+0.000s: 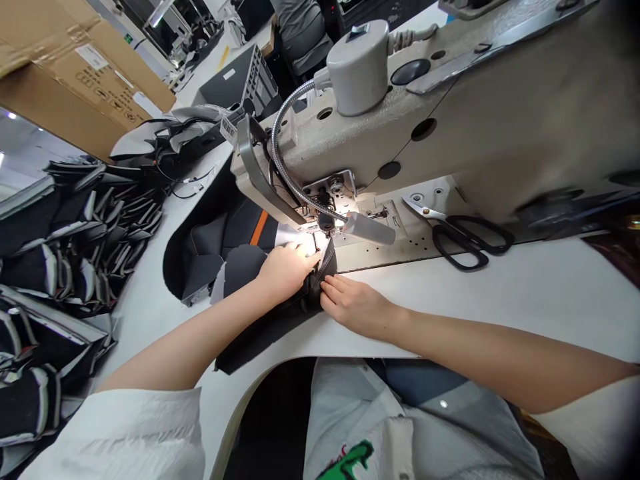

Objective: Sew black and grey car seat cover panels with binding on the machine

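A dark fabric piece (260,327) with grey panels and an orange stripe lies on the white table under the head of a beige sewing machine (450,113). My left hand (285,270) lies on top of the fabric, fingers pressed flat and reaching toward the lit needle area (320,230). My right hand (353,303) rests at the fabric's right edge, fingers together and flat, pushing against the fold just in front of the needle. Neither hand grips anything.
Black-handled scissors (463,237) lie on the machine bed to the right. A gooseneck lamp (363,227) shines on the needle. Stacks of dark cut pieces (75,240) fill the left side. Cardboard boxes (75,73) and a grey crate (240,77) stand at the back.
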`<state>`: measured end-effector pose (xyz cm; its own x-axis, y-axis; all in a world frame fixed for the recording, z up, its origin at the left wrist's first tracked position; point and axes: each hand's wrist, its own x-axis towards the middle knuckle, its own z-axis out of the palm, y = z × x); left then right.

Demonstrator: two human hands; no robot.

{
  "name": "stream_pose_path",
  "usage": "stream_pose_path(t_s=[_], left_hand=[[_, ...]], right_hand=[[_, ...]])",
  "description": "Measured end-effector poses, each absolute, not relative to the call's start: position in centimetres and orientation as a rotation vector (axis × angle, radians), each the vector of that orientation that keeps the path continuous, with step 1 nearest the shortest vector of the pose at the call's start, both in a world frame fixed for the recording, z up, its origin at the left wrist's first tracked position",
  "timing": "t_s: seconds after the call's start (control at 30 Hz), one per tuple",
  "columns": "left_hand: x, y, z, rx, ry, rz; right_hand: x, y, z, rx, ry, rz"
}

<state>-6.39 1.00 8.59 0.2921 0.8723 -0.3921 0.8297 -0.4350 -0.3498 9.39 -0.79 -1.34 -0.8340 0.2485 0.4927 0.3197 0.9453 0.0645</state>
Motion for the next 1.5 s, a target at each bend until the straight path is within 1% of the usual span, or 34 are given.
stream_pose_path(t_s=[0.07, 0.23, 0.37, 0.43, 0.53, 0.6, 0.73, 1.0, 1.2, 1.37, 1.5], left_hand=[[-6.8, 0.8, 8.7, -2.488, -1.594, 0.862], [-5.6, 0.4, 8.1, -2.484, -1.773, 0.889], [-4.9, 0.7, 7.7, -2.469, -1.819, 0.904], [-4.9, 1.0, 7.5, -2.558, -1.850, 0.803], [-5.1, 1.4, 7.0, -2.761, -1.923, 0.522], [-5.3, 1.4, 6.6, -2.810, -1.966, 0.403], [-5.2, 1.1, 6.1, -2.765, -2.010, 0.383], [-5.1, 1.7, 5.2, -2.534, -1.998, 0.499], [-5.0, 2.4, 5.0, -2.459, -1.956, 0.435], [-5.6, 1.7, 4.8, -2.478, -1.981, 0.278], [-5.9, 1.0, 4.2, -2.388, -2.001, 0.278]], right_hand=[[9.4, -0.7, -1.2, -0.397, -2.632, -0.141], [9.5, -0.7, -1.0, -0.389, -2.646, -0.075], [9.5, -0.6, -0.8, -0.360, -2.660, 0.057], [9.5, -0.5, -0.9, -0.357, -2.651, 0.110], [9.5, -0.6, -1.0, -0.366, -2.637, 0.126], [9.5, -0.6, -1.1, -0.369, -2.632, 0.128], [9.4, -0.7, -1.1, -0.371, -2.615, 0.134], [9.0, -0.2, -1.0, -0.415, -2.640, 0.181], [8.8, 0.6, -0.9, -0.446, -2.627, 0.282], [8.9, 0.3, -0.9, -0.354, -2.602, 0.188], [8.8, 0.0, -1.2, -0.348, -2.579, 0.165]])
